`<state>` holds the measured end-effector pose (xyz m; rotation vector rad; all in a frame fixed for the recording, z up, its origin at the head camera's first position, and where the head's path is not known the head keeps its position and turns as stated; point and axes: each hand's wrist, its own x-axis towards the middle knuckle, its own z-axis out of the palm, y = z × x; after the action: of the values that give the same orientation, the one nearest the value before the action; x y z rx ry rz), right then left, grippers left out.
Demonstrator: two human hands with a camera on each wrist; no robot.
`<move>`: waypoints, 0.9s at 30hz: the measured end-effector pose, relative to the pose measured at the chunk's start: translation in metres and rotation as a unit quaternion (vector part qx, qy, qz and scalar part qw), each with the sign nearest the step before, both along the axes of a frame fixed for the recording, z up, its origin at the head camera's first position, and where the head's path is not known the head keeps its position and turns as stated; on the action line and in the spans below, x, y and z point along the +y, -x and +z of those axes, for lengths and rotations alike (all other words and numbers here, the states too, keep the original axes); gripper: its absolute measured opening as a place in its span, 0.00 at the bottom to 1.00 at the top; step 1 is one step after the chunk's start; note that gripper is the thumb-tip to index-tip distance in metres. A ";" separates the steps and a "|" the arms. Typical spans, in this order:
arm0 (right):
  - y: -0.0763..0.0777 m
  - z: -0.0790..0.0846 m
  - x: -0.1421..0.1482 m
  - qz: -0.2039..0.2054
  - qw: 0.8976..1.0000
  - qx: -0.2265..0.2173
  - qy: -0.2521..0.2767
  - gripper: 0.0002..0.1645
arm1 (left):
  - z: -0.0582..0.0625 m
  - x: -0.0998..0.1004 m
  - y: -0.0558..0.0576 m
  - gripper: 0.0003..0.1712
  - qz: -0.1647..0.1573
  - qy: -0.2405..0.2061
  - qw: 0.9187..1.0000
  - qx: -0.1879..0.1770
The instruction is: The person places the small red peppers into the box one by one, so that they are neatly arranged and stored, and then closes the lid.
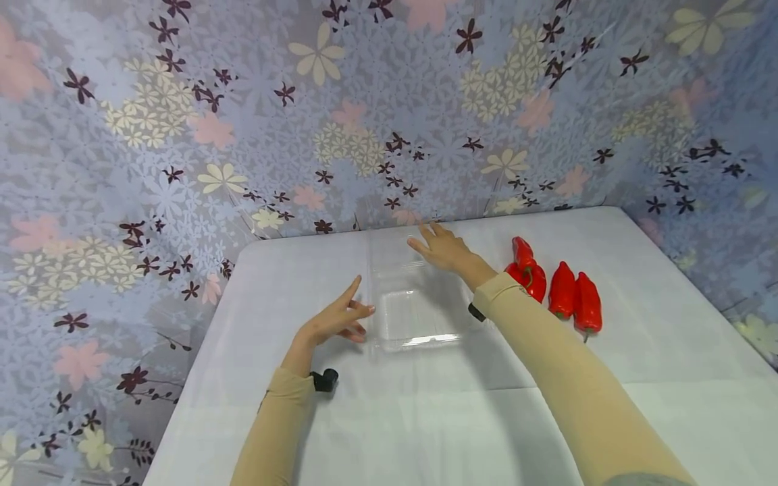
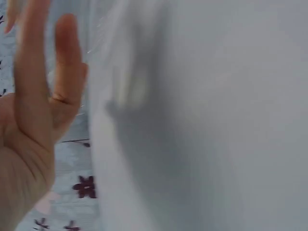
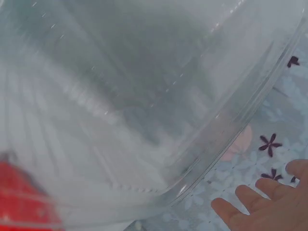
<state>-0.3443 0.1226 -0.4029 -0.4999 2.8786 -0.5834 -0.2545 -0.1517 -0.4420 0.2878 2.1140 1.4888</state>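
Observation:
A clear plastic container [image 1: 419, 341] lies on the white table, its hinged lid apparently raised at the back. My left hand [image 1: 337, 320] hovers beside the container's left edge, with the index finger extended and the others loosely bent; nothing is in it. In the left wrist view that hand [image 2: 29, 125] casts a shadow on the cloth. My right hand [image 1: 446, 250] reaches over the container's back part, fingers spread and holding nothing. The right wrist view puts this hand [image 3: 269, 207] just past the clear plastic edge [image 3: 211, 163]; whether it touches is unclear.
Several red peppers [image 1: 562, 290] lie to the right of the container, close to my right forearm. One group is partly hidden by the sleeve [image 1: 535, 331]. A flowered curtain-like backdrop [image 1: 340, 135] meets the table's back edge.

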 end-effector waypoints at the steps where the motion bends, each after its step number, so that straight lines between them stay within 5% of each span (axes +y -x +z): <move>1: 0.000 0.001 0.000 0.002 1.000 0.006 0.002 0.45 | -0.007 0.002 -0.004 0.53 0.002 -0.024 1.000 -0.006; 6: 0.001 0.008 0.000 0.027 0.998 0.039 0.035 0.41 | -0.022 0.009 -0.011 0.49 0.022 -0.079 0.997 0.002; 10: 0.004 0.023 0.007 0.014 0.991 0.064 0.117 0.36 | -0.025 0.009 -0.014 0.49 0.021 -0.091 0.996 -0.005; 18: -0.004 0.061 0.071 -0.069 0.949 0.071 0.300 0.37 | -0.033 0.012 -0.018 0.47 0.005 -0.133 0.991 -0.026; 23: -0.013 0.053 0.128 -0.134 0.925 0.026 0.355 0.41 | -0.033 0.011 -0.022 0.47 -0.006 -0.156 0.987 -0.037; 27: -0.017 0.031 0.164 -0.178 0.920 -0.024 0.349 0.46 | -0.031 0.010 -0.020 0.47 -0.011 -0.170 0.984 -0.050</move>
<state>-0.3276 0.2862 -0.3715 -0.0191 2.6486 -1.6723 -0.2340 -0.1414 -0.4734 0.3511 1.7676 1.8107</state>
